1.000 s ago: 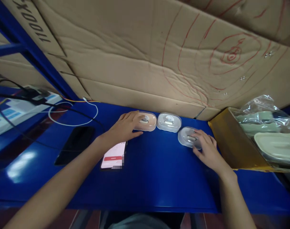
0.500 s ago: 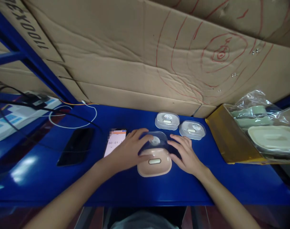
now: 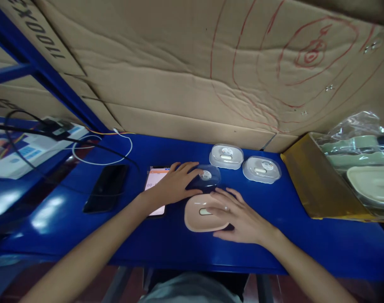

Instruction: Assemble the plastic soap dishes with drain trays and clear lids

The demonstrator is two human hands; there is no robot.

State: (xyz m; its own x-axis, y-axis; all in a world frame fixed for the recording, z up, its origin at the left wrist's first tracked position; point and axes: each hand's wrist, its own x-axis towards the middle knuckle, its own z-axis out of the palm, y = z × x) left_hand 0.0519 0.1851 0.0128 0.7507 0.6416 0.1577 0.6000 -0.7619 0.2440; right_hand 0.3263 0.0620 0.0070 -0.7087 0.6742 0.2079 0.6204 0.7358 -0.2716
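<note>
A clear plastic lid (image 3: 212, 180) with a round white sticker lies on the blue table, just behind a pink oval dish (image 3: 196, 221). My left hand (image 3: 179, 183) is at the lid's left end, its index finger on top and its thumb at the near side. Over the right end of the dish is my right hand (image 3: 242, 216), fingers across the top and thumb at the near edge. A small pale oval piece (image 3: 205, 211) shows in the middle of the dish, partly covered by a finger.
Two lidded dishes (image 3: 226, 156) stand behind, near the cardboard wall (image 3: 166, 92). On the right is an open box (image 3: 308, 185) with green and cream dishes in plastic. A lit phone (image 3: 157, 211), a dark phone (image 3: 106, 189) and cables (image 3: 130, 147) lie to the left.
The clear lid has moved back from above the pink dish onto the table. My right hand has left the lid and come nearer, over the dish's right end.
</note>
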